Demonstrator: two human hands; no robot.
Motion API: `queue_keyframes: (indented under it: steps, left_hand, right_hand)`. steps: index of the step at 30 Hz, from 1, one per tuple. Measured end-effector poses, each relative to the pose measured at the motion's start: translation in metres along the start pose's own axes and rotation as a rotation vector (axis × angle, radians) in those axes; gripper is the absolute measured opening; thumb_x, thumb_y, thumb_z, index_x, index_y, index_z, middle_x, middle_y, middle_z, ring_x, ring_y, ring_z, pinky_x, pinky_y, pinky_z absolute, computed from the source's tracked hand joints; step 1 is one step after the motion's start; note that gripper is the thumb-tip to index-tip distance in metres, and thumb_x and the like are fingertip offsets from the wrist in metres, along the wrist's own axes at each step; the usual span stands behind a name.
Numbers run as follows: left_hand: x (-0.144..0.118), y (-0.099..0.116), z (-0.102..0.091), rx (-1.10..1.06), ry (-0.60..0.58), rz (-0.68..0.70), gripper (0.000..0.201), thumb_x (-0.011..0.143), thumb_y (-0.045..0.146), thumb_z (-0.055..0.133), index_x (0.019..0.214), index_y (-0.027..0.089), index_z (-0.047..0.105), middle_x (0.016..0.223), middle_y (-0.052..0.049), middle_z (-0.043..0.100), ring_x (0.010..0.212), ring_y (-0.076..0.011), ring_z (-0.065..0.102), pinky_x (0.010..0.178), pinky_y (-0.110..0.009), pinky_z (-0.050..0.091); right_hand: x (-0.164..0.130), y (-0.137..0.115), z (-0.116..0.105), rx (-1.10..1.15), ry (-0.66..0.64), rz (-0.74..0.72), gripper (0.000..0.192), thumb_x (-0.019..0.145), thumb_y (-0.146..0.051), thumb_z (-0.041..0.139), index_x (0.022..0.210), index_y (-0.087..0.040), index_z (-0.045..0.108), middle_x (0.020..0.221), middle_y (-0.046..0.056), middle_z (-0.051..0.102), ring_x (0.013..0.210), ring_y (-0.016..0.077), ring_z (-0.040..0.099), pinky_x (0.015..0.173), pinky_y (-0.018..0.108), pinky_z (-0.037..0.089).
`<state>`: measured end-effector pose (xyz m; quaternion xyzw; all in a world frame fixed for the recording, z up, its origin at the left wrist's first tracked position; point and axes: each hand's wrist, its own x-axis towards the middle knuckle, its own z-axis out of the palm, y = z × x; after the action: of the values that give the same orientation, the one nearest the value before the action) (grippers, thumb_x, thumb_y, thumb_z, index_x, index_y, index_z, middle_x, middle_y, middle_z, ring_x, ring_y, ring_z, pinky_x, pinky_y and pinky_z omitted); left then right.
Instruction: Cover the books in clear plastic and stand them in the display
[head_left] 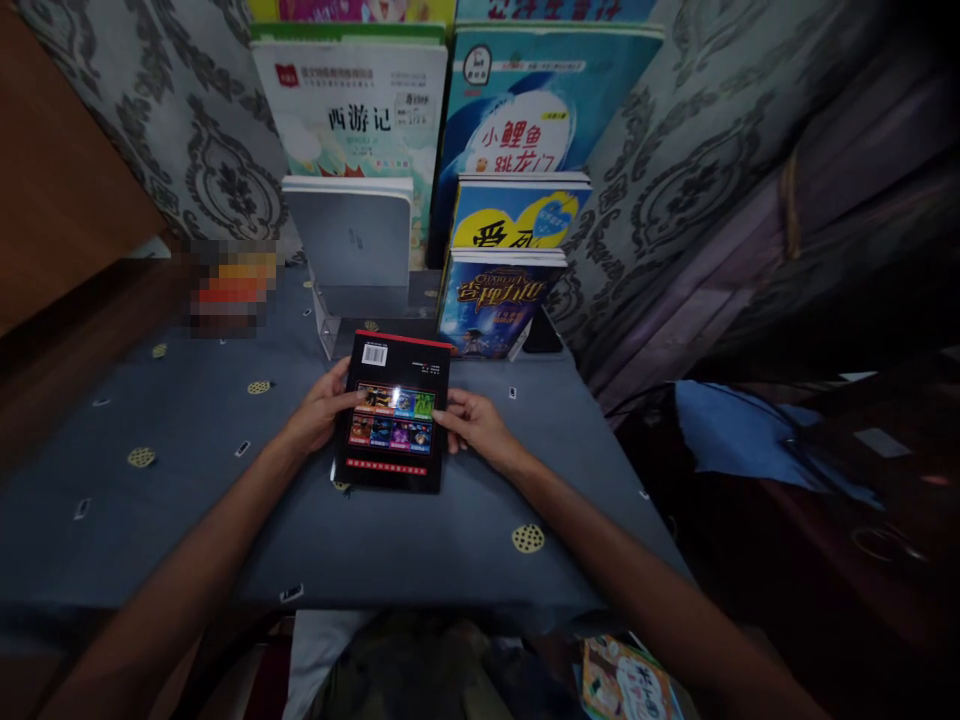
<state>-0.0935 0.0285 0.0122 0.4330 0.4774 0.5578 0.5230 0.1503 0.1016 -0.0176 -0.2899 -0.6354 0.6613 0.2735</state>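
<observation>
Between my two hands is a black book with a red edge at its top, a white barcode and rows of small coloured pictures. My left hand grips its left side, the thumb lying over the cover. On the right side my right hand holds it, thumb on the cover and fingers partly hidden behind. The book is over the grey-blue tablecloth, just in front of a clear stand. Upright in that stand are a plain grey-covered book and a blue book with gold lettering.
Behind rise taller picture books, one pale and one teal, with a yellow-and-blue book before the teal one. A dark object lies right of the stand. Patterned curtains hang behind. Another book is below the table edge.
</observation>
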Motion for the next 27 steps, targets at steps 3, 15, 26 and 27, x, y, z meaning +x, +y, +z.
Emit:
queue_keyframes:
  steps: [3, 15, 26, 27]
  left_hand:
    - [0.0, 0.001, -0.001, -0.004, -0.048, -0.02, 0.066, 0.074, 0.03, 0.078, 0.135, 0.022, 0.054, 0.123, -0.01, 0.071, 0.112, -0.0316, 0.069, 0.094, -0.045, 0.057]
    - [-0.002, -0.004, -0.002, -0.052, -0.174, -0.083, 0.073, 0.065, 0.022, 0.084, 0.132, 0.022, 0.055, 0.124, -0.01, 0.071, 0.111, -0.0291, 0.07, 0.094, -0.04, 0.056]
    - [-0.009, 0.006, 0.0, 0.146, -0.099, 0.18, 0.053, 0.074, 0.04, 0.083, 0.122, 0.023, 0.067, 0.119, -0.008, 0.075, 0.115, -0.0305, 0.068, 0.102, -0.045, 0.052]
    - [-0.01, 0.008, -0.001, 0.183, -0.091, 0.205, 0.047, 0.076, 0.044, 0.082, 0.117, 0.022, 0.071, 0.117, -0.008, 0.076, 0.116, -0.0317, 0.067, 0.103, -0.047, 0.052]
  right_hand:
    - [0.0, -0.001, 0.002, 0.028, 0.03, -0.021, 0.048, 0.077, -0.053, 0.075, 0.108, -0.018, 0.063, 0.057, -0.009, 0.059, 0.038, 0.0078, 0.054, 0.036, 0.018, 0.031]
    - [-0.002, -0.005, 0.0, -0.068, 0.151, -0.152, 0.038, 0.083, -0.055, 0.068, 0.097, -0.021, 0.062, 0.056, -0.008, 0.056, 0.038, 0.0081, 0.051, 0.038, 0.02, 0.032]
    - [-0.016, -0.018, -0.003, -0.404, 0.327, -0.476, 0.024, 0.096, -0.046, 0.059, 0.098, -0.024, 0.069, 0.068, -0.001, 0.065, 0.052, 0.0155, 0.062, 0.057, 0.03, 0.055]
    - [-0.018, -0.018, -0.004, -0.466, 0.348, -0.535, 0.023, 0.097, -0.044, 0.059, 0.097, -0.025, 0.07, 0.072, 0.0, 0.069, 0.058, 0.0178, 0.066, 0.062, 0.033, 0.058]
